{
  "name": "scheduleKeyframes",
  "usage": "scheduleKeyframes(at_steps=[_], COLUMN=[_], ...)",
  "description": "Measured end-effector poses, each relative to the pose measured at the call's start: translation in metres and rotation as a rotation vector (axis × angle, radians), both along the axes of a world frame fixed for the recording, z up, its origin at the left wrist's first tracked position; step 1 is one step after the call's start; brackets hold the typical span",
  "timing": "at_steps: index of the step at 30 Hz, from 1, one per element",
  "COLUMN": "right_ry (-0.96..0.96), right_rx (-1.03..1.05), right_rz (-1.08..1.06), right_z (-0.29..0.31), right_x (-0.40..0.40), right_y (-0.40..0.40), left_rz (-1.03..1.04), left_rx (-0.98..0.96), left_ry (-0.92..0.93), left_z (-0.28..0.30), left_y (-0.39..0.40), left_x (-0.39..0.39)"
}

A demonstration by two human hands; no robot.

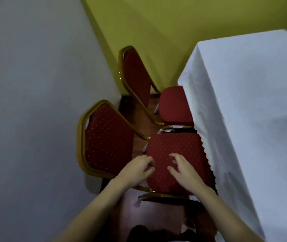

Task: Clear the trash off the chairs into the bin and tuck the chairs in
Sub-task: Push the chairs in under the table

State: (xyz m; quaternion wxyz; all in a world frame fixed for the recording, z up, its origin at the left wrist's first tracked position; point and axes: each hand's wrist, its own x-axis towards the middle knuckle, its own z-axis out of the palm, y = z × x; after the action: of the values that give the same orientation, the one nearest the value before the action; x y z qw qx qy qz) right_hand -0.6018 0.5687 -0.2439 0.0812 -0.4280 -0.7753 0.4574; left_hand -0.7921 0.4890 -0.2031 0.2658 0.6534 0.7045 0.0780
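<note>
Chairs, two, banquet type, red dotted upholstery on gilt metal frames. Near chair (172, 159): seat only partly under the draped table, backrest at left toward the grey wall. Far chair (170, 103): seat edge beneath the white tablecloth (244, 110), tucked further than the near one.

Handling, judged: rigid frame, moderate weight, padded seat soft and yielding; best held at the backrest's top rail or the seat frame edges, then slid rather than lifted.

Left hand (137, 167): over the seat's left edge, fingers loosely curled, gripping nothing. Right hand (182, 169): over the seat, fingers spread, empty.

Trash: none visible on either seat. Bin: not in view.

Surroundings: yellow-green far wall, wooden floor below.
</note>
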Motion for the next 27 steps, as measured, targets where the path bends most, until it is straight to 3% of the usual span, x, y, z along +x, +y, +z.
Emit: scheduleKeyframes(at_steps=[3, 9, 15, 19, 23, 27], right_ry=[0.013, 0.094, 0.135, 0.099, -0.063, -0.145], right_rx=[0.039, 0.028, -0.003, 0.027, 0.040, -0.069], right_rz=[0.017, -0.135, -0.248, -0.198, 0.028, 0.075], right_z=[0.005, 0.002, 0.013, 0.024, 0.023, 0.017], right_x=[-0.043, -0.131, -0.226, -0.290, -0.333, -0.337], right_y=[0.006, -0.001, -0.036, -0.060, -0.075, -0.072], left_rz=[-0.116, -0.159, -0.424, -0.564, -0.525, -0.634], left_rx=[0.018, 0.109, 0.128, 0.255, 0.342, 0.234], left_ry=[0.114, 0.123, 0.175, 0.261, 0.162, 0.176], left_z=[0.013, 0.027, 0.032, 0.031, 0.016, 0.012], left_y=[0.014, 0.037, 0.054, 0.058, 0.062, 0.075], left_x=[-0.052, -0.184, -0.275, -0.307, -0.359, -0.376])
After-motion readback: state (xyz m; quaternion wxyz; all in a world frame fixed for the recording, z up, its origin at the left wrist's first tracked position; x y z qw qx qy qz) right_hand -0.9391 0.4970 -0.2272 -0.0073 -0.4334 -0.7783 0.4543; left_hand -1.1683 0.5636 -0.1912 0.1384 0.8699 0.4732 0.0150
